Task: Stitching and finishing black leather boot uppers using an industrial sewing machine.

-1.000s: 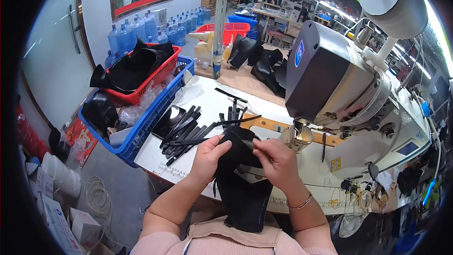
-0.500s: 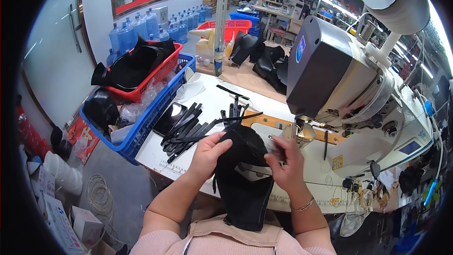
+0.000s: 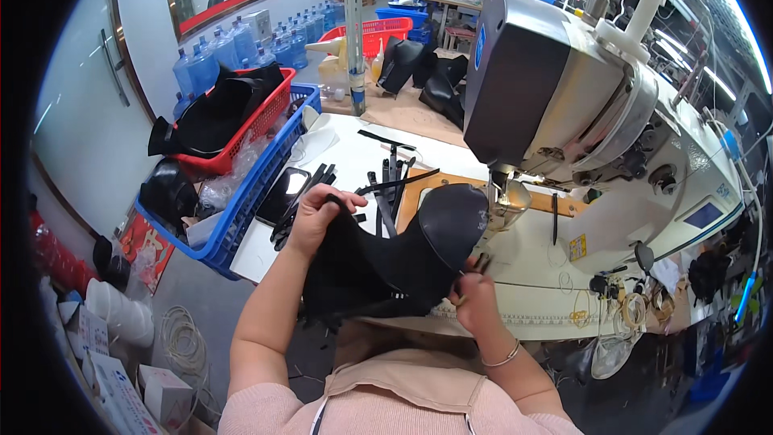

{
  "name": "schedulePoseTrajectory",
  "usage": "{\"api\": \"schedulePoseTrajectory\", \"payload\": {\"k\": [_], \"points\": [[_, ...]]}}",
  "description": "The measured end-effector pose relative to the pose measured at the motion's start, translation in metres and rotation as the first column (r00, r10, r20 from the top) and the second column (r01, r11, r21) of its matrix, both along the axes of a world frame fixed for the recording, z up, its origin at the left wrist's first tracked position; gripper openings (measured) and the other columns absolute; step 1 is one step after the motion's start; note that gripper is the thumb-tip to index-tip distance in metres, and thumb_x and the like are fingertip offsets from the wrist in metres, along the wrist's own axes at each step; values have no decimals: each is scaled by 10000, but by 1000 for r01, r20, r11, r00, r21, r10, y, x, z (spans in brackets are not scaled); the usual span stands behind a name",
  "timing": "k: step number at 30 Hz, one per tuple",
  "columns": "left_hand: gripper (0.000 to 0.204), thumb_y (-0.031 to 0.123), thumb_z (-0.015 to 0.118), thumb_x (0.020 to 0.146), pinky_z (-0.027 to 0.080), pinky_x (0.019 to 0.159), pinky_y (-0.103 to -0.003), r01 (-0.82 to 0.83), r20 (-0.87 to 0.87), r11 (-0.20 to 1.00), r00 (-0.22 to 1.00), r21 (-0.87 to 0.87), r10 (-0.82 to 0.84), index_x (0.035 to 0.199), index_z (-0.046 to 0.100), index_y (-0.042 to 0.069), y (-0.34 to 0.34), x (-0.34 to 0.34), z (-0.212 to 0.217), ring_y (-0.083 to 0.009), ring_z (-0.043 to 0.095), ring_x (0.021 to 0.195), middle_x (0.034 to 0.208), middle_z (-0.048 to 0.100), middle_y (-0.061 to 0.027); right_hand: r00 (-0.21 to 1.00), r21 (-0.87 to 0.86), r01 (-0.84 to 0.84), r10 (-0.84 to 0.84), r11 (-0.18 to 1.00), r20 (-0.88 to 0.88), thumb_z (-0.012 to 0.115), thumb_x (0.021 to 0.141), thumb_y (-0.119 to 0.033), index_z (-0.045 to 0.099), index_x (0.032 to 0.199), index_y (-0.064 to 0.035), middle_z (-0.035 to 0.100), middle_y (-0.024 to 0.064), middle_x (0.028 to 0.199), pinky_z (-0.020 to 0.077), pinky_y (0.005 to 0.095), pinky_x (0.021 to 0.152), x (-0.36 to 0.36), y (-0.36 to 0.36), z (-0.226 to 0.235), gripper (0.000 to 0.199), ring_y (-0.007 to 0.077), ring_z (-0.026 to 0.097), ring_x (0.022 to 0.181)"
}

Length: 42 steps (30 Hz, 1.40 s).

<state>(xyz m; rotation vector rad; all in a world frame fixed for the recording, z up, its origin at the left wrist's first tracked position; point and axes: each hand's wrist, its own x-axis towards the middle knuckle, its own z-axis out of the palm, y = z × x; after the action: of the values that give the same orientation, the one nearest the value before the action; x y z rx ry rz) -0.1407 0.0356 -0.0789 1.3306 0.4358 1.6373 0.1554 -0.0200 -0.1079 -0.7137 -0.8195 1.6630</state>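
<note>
A black leather boot upper [image 3: 439, 238] hangs between my hands over the front of the table, its smooth rounded part facing up and its fabric-like inner side folded toward the left. Gripping its left edge is my left hand [image 3: 312, 221], thumb pressed against the fingers. My right hand [image 3: 475, 300] is closed at the lower right edge of the upper, and a small dark metal tool [image 3: 482, 263] sticks out of it; its kind is hard to make out. The sewing machine head [image 3: 555, 89] stands just beyond, its needle area right behind the upper.
Several black strips [image 3: 388, 185] lie on the white table [image 3: 346, 141] near a phone [image 3: 291, 190]. At left, a red basket [image 3: 274, 109] of black pieces sits on a blue crate [image 3: 233, 225]. More black uppers [image 3: 441, 89] lie behind. Thread rings [image 3: 632, 310] hang at right.
The upper has been turned and spread sideways, showing its smooth rounded part. My left hand moved left and up with its edge; my right hand moved slightly down. The view shifted a little.
</note>
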Motion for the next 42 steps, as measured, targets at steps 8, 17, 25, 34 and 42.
{"api": "schedulePoseTrajectory", "payload": {"k": [8,17,25,34,42], "points": [[273,56,689,790,463,885,-296,-627,-564,762,575,163,593,1038,579,30,-37,-5,23,-224,607,1006,1102,631,-148,992,-244,-4,36,970,124,745,791,-124,546,866,-64,553,0,723,342,224,438,-37,-30,0,221,93,486,529],[150,189,784,656,357,725,-353,-676,-734,629,189,384,652,693,661,111,-141,83,9,-225,533,759,715,592,-14,985,-102,29,-11,994,172,724,807,-98,563,940,-69,592,-9,797,386,212,469,-57,-45,26,211,78,527,605],[146,50,749,630,313,786,-358,-776,-501,414,148,475,852,694,628,101,-153,105,-2,-210,526,779,753,567,-5,890,174,-70,-17,982,455,766,777,-138,629,869,-5,649,20,774,435,220,532,-48,-59,2,212,71,571,649],[148,50,758,643,358,723,-328,-834,-520,350,90,427,849,716,634,83,-155,101,-12,-213,529,762,747,589,-32,898,148,-121,45,981,437,720,808,-75,650,834,-42,623,-4,701,403,205,487,-53,-65,8,81,76,540,547],[150,-2,702,741,457,755,-338,-790,-541,479,229,382,809,837,595,41,-169,116,-28,-269,581,852,832,625,-87,959,-219,-268,281,938,32,698,832,-108,610,1036,-33,626,-12,821,421,194,533,-54,-68,3,235,59,554,642]]}}
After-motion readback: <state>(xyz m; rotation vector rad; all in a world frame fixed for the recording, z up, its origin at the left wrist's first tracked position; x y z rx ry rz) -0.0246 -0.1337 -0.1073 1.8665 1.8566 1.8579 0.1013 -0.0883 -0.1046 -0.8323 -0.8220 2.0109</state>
